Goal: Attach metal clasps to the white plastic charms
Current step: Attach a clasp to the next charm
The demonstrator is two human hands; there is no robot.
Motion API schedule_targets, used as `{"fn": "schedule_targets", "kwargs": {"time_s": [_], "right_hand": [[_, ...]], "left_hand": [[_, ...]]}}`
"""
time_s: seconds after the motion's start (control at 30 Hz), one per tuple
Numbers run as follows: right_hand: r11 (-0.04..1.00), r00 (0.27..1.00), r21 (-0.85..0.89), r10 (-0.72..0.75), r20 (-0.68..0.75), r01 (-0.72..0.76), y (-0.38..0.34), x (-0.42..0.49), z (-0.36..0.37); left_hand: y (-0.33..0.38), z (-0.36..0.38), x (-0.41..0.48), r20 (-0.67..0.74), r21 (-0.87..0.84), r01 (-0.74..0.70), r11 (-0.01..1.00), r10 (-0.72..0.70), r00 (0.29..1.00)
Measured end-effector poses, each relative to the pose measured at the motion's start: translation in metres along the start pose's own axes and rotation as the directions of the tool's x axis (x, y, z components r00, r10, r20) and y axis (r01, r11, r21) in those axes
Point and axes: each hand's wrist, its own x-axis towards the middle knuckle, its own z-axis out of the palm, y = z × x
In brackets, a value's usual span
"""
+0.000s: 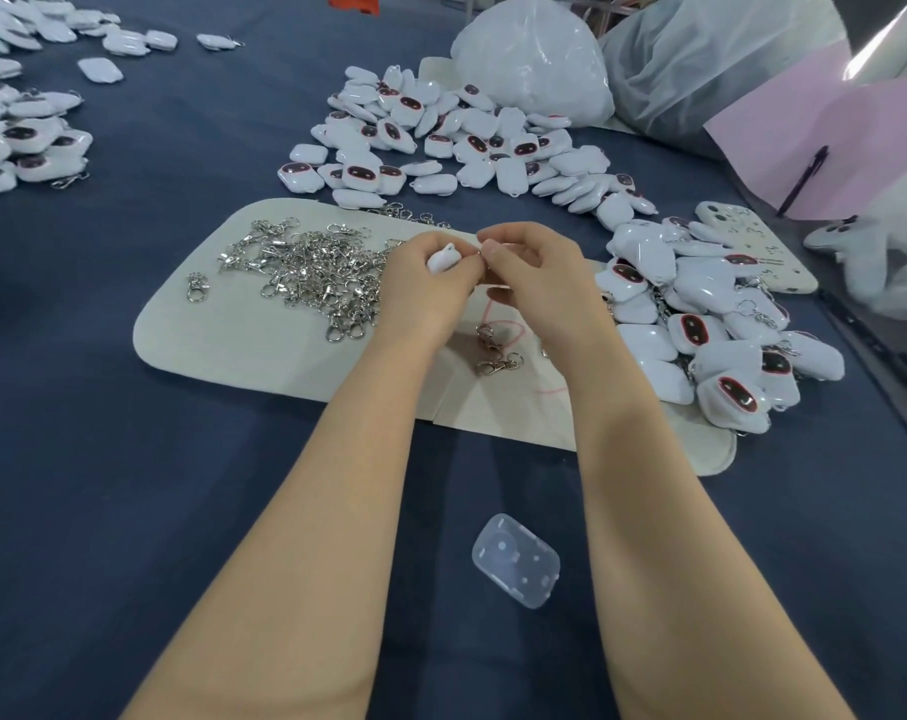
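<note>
Left hand (430, 275) grips white charm (443, 258), fingers curled round it, above beige mat (222, 330). Right hand (534, 272) fingers bunched at charm's edge (whether they pinch anything, cannot tell). Loose clasps (316, 267) heaped on mat, left of hands; charm pile (441, 142) behind

A hand-assembly workshop. A desk (181, 485) draped in dark blue cloth carries heaps of identical white charms (441, 137) toward its far edge and far left corner. Loose metal clasps (311, 267) are piled on a cream mat (207, 335), with bulging plastic bags (534, 59) behind.
</note>
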Motion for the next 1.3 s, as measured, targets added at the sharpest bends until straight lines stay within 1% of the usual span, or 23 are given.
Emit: {"fn": "schedule_targets", "kwargs": {"time_s": [0.13,0.23,0.33,0.47,0.57,0.67,0.73,0.8,0.87,1.0,1.1,1.2,1.3], "right_hand": [[0.998,0.999,0.061,0.003,0.034,-0.005,0.000,0.000,-0.002],[0.994,0.999,0.099,0.034,0.034,-0.038,0.000,0.001,-0.004],[0.983,0.993,0.144,0.110,0.048,-0.116,0.000,0.002,-0.006],[0.956,0.977,0.201,0.209,0.048,-0.214,0.000,0.003,-0.005],[0.955,0.978,0.216,0.191,0.088,-0.206,-0.001,0.001,0.000],[0.979,0.984,0.122,0.152,0.097,-0.164,0.000,0.000,0.002],[0.991,0.991,0.045,0.126,0.049,-0.128,0.000,0.001,0.001],[0.996,0.996,-0.037,0.080,-0.041,-0.082,0.000,0.002,0.000],[0.998,0.997,-0.053,0.028,-0.075,-0.032,-0.001,0.002,0.001],[1.000,1.000,-0.014,0.006,-0.006,-0.006,-0.002,-0.002,0.009],[1.000,1.000,0.019,0.009,-0.003,-0.008,-0.003,-0.002,0.012],[0.996,0.999,0.078,0.035,0.037,-0.038,-0.002,-0.004,0.014],[0.989,0.994,0.124,0.065,0.093,-0.076,-0.001,-0.005,0.015]], "left_hand": [[0.003,-0.003,-0.001,0.061,-0.146,0.141,0.979,-0.133,0.989],[0.003,-0.005,0.000,0.089,-0.161,0.165,0.973,-0.152,0.984],[0.003,-0.004,0.001,0.059,-0.091,0.100,0.991,-0.095,0.994],[0.001,-0.002,0.002,-0.029,0.062,-0.050,0.997,0.052,0.998],[0.000,-0.002,0.001,-0.067,0.149,-0.140,0.979,0.151,0.986],[0.001,-0.001,0.000,-0.091,0.215,-0.207,0.954,0.231,0.969],[0.000,-0.001,0.001,-0.114,0.224,-0.221,0.949,0.251,0.961],[-0.001,-0.001,0.002,-0.122,0.233,-0.226,0.946,0.259,0.958],[-0.003,-0.001,0.002,-0.128,0.266,-0.242,0.933,0.283,0.951],[-0.003,0.000,0.001,-0.135,0.280,-0.235,0.931,0.281,0.950],[-0.001,0.000,0.001,-0.153,0.237,-0.221,0.946,0.261,0.953],[0.000,-0.001,0.002,-0.180,0.224,-0.227,0.948,0.269,0.946],[0.000,-0.002,0.002,-0.177,0.232,-0.230,0.945,0.274,0.945]]}}
